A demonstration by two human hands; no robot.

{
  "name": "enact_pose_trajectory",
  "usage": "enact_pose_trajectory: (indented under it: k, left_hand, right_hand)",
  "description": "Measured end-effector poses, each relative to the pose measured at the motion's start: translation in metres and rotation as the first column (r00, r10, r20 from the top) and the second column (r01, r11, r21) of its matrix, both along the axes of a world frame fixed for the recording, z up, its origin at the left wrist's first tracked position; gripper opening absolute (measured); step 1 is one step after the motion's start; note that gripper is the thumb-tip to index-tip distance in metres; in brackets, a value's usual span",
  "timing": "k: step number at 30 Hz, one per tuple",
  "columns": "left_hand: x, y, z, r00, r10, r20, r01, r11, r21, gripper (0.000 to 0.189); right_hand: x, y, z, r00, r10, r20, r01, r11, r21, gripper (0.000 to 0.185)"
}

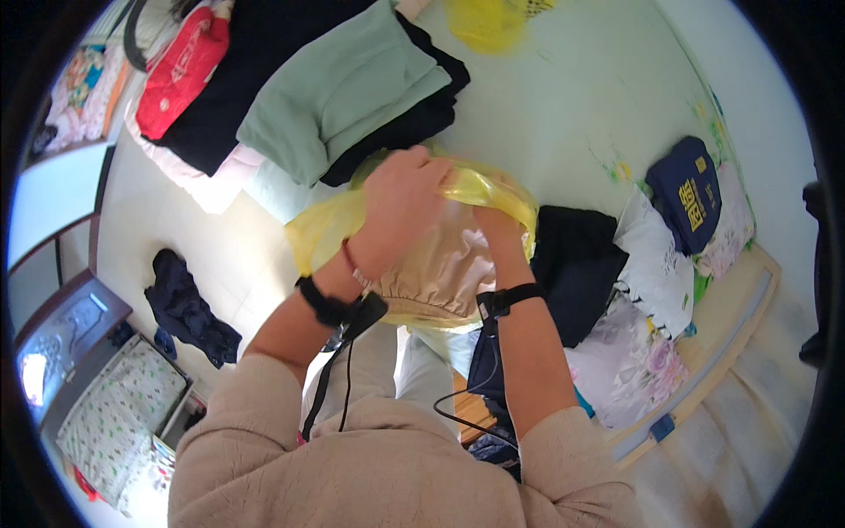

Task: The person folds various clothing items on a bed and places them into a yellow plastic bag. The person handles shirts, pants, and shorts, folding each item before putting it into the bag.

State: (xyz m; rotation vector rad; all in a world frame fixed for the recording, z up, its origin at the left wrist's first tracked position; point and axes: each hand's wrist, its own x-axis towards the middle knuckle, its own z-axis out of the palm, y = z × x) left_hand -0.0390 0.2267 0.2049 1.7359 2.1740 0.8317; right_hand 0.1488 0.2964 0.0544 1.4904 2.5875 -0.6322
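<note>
A translucent yellow plastic bag [492,185] is in front of my body, with a shiny beige garment [436,264] in its mouth. The garment has a gathered, elastic-looking edge on the side nearest me. My left hand [409,198], slightly blurred, is curled at the bag's far rim, its fingers on the yellow film. Over on the other side, my right hand [498,224] reaches in under the rim, beside the beige cloth. Its fingers are hidden by the film, so its grip does not show.
Beyond the bag lie a folded sage-green garment [343,92] and black clothes on the bed [561,112]. Right of it are a black folded cloth [577,270], a white pillow [657,264] and a navy printed item [686,195]. Dark clothing [188,307] lies on the floor at left.
</note>
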Motion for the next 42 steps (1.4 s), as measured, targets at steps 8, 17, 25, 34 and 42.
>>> enact_pose_trajectory:
  k: [8,17,25,34,42]
  left_hand:
    - [0.119,-0.128,-0.029,0.618,-0.744,0.252,0.781,0.617,-0.096,0.066]
    - [0.113,-0.128,-0.123,0.74,-0.65,-0.174,0.572,0.744,-0.345,0.084]
    - [0.126,-0.108,-0.114,0.694,-0.71,0.116,0.655,0.557,-0.51,0.073]
    - [0.116,-0.216,-0.041,0.781,-0.619,0.081,0.6,0.709,-0.37,0.054]
    - [0.025,-0.455,-0.036,0.991,-0.064,0.117,0.134,0.502,-0.854,0.027]
  right_hand:
    - [0.071,0.024,0.025,0.998,0.05,0.024,-0.044,0.975,-0.22,0.039]
    - [0.126,-0.1,0.058,0.886,0.134,0.445,-0.026,0.97,-0.24,0.046]
    - [0.192,-0.209,0.148,0.878,-0.158,-0.452,-0.139,0.819,-0.556,0.035]
    - [0.464,-0.327,0.019,0.534,-0.778,0.331,0.843,0.46,-0.278,0.06]
    - [0.541,-0.315,-0.051,0.605,-0.725,0.329,0.789,0.492,-0.367,0.088]
